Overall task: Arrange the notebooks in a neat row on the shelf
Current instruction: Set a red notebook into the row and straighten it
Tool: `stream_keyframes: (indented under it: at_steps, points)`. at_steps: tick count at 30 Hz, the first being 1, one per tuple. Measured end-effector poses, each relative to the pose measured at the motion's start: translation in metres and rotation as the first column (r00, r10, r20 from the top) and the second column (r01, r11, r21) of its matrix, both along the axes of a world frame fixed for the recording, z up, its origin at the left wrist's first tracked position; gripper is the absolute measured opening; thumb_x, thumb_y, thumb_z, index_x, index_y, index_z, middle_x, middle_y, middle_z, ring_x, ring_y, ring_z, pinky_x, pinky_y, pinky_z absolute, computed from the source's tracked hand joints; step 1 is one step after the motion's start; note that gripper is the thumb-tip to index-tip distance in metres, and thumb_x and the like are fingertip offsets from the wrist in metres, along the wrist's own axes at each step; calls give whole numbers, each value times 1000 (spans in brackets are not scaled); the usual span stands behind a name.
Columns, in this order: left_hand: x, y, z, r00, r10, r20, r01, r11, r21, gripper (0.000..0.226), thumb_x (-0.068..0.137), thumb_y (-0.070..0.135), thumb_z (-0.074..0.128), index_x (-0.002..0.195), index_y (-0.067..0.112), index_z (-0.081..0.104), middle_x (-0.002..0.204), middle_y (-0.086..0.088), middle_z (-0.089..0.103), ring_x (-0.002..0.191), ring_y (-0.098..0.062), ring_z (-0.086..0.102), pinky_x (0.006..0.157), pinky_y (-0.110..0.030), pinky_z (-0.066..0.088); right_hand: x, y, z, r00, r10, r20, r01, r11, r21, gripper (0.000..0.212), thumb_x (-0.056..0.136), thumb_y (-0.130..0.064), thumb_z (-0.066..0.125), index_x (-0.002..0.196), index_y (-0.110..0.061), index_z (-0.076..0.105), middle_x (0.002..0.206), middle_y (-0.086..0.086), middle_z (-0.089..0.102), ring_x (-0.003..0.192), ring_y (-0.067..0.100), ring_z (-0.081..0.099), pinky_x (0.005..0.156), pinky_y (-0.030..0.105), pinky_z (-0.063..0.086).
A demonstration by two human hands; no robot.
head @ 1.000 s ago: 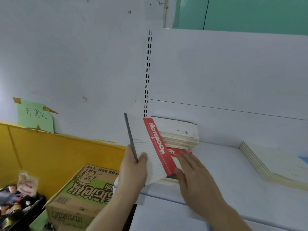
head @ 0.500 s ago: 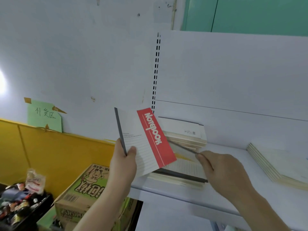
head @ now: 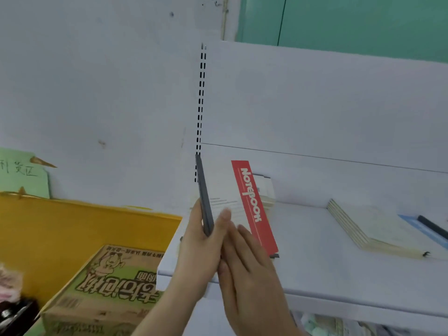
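Red-banded notebook (head: 238,202): thin, light, floppy, likely slick-covered. You held it upright at the white shelf's (head: 315,275) left end, left hand (head: 198,246) pinching its dark spine, right hand (head: 244,270) flat against its cover. Support it low.

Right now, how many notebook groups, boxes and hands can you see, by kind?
Upright notebooks held in the hands: 1 bunch
Flat notebook stacks on the shelf: 2
Cardboard box: 1
Hands: 2, left hand, right hand
Total: 6
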State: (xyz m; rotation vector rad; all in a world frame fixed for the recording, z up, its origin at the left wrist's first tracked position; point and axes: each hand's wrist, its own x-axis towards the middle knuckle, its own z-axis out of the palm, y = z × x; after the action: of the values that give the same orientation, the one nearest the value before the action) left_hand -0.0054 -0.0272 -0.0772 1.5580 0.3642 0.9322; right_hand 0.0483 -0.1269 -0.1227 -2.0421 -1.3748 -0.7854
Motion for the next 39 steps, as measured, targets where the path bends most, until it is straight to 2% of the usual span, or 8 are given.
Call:
stream_keyframes:
  at_steps: [3, 6, 9, 15, 21, 28, 32, 39]
  points:
    - [11, -4, -9, 999, -47, -27, 46, 998, -37, 32, 100, 22, 55, 126, 39, 49, 110, 20, 70, 99, 2, 67, 76, -18, 57, 7, -18, 2, 998, 56, -19, -55, 998, 43, 46, 100, -32, 39, 140, -12, 49, 148, -1, 45, 141, 15, 34, 106, 43, 43]
    - [19, -15, -12, 994, -108, -9, 107, 992, -61, 34, 101, 19, 54, 128, 38, 51, 113, 19, 69, 106, -7, 67, 86, -34, 59, 25, -47, 9, 991, -86, -98, 99, 986, 134, 47, 99, -38, 40, 136, -13, 53, 144, 0, 49, 134, 17, 42, 106, 42, 43]
    - [30, -30, -11, 989, -148, 12, 148, 989, -17, 43, 101, 22, 55, 137, 42, 45, 120, 19, 66, 110, -9, 65, 90, -42, 58, 47, -76, 16, 898, -287, -334, 330, 941, 77, 65, 98, -59, 23, 150, -21, 26, 153, -3, 31, 136, 15, 34, 111, 35, 36]
    - [62, -83, -8, 987, -159, 7, 158, 985, 74, 64, 101, 26, 54, 149, 54, 22, 124, 37, 57, 106, 15, 58, 77, -13, 52, 57, -131, 20, 755, -159, -636, 303, 945, 123, 69, 87, -63, 33, 149, -44, 8, 130, -22, 47, 110, 4, 54, 92, 30, 53]
    - [110, -169, -8, 978, -188, -89, 200, 968, 151, 58, 101, 29, 50, 147, 53, 23, 125, 24, 60, 100, 6, 61, 81, -24, 54, 78, -228, 28, 699, -138, -701, 358, 917, 176, 60, 89, -52, 31, 146, -49, 13, 122, -23, 50, 105, 2, 57, 84, 27, 57]
    - [172, -306, -3, 948, -279, -150, 308, 924, 226, 58, 101, 24, 50, 150, 44, 25, 113, 26, 62, 87, 19, 57, 60, -1, 44, 121, -373, 29, 658, -239, -714, 445, 888, 113, 62, 89, -54, 30, 146, -51, 6, 131, -20, 40, 117, 0, 49, 88, 17, 52]
    - [205, -378, -7, 950, -279, -137, 301, 936, 183, 59, 99, 28, 56, 148, 43, 27, 105, 21, 66, 78, 9, 64, 54, -8, 48, 139, -436, 31, 633, -401, -662, 529, 849, -8, 68, 86, -55, 23, 140, -51, -17, 137, -19, 19, 114, -4, 39, 78, 3, 43]
    - [268, -436, -7, 968, -217, -125, 243, 938, 247, 45, 98, 27, 59, 138, 41, 46, 109, 21, 53, 93, 0, 60, 68, -10, 45, 191, -504, 35, 641, -585, -496, 529, 805, -266, 96, 84, -64, 52, 141, -47, -23, 132, -31, 5, 111, -7, 34, 85, 4, 41]
